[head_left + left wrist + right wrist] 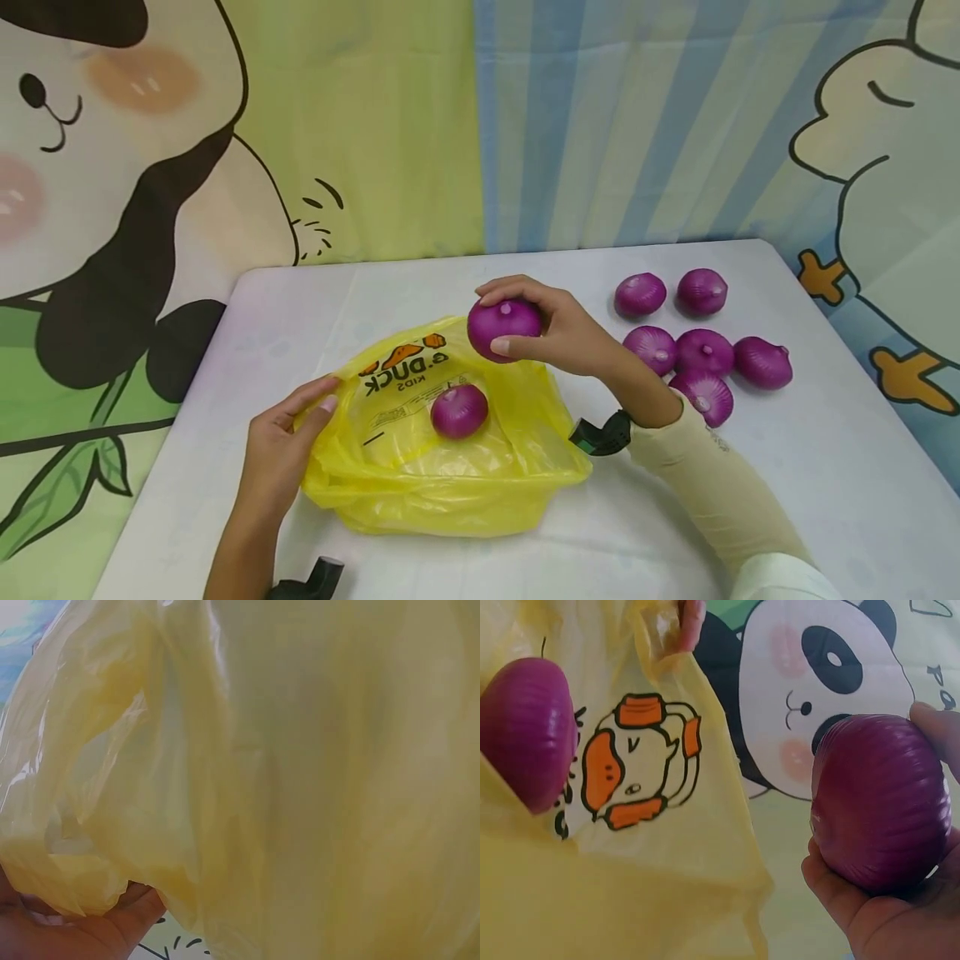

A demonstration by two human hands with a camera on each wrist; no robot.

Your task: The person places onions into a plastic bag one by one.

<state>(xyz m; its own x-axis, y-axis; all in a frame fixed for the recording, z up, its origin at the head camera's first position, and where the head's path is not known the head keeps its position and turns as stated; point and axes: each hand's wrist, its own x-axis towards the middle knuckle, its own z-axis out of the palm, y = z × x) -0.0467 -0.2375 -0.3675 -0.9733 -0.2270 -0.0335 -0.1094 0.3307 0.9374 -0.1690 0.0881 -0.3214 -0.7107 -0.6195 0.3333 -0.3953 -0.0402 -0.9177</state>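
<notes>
Head view: my right hand (553, 327), fingers curled round one onion (501, 323), above the far right of the yellow bag (442, 507); my left hand (288, 433), pinching the bag's left edge; second onion (459, 412), inside. Possible fault: near rim (450, 478), unsupported, sags closed; released onion rolls off.

Purple onion (492, 323) held near yellow bag (442, 504); second onion (459, 411) inside.
</notes>
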